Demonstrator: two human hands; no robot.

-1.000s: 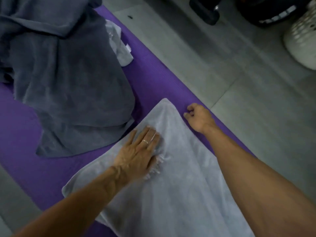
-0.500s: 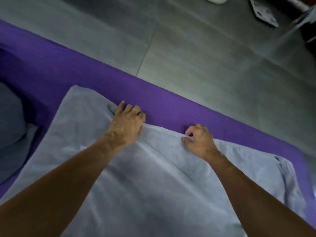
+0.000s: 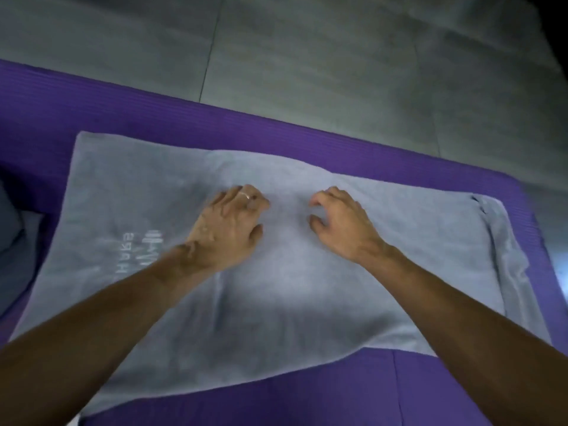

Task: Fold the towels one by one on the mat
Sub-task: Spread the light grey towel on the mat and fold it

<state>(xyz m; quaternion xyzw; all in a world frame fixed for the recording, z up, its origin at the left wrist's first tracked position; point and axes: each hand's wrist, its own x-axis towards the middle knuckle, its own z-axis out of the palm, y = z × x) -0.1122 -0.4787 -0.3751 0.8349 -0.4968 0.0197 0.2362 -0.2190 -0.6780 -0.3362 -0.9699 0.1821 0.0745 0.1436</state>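
Two hands down on the light grey towel (image 3: 307, 287), which lies spread flat across the purple mat (image 3: 276, 133). My left hand (image 3: 227, 229) rests on the cloth, fingers curled under at the tips; my right hand (image 3: 341, 224) sits just beside it, fingers clawed, gripping nothing I can see.

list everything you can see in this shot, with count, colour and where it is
light grey terry towel: one, pale grey with faint white lettering, spread on the mat
purple foam mat: one, purple, under the towel, on the floor
grey tiled floor: grey, beyond the mat
darker grey cloth: grey, left edge, mostly cut off
thin ring: one, pale, on a left-hand finger
left hand: one, fingers curled, on the towel's middle
right hand: one, fingers curled, on the towel
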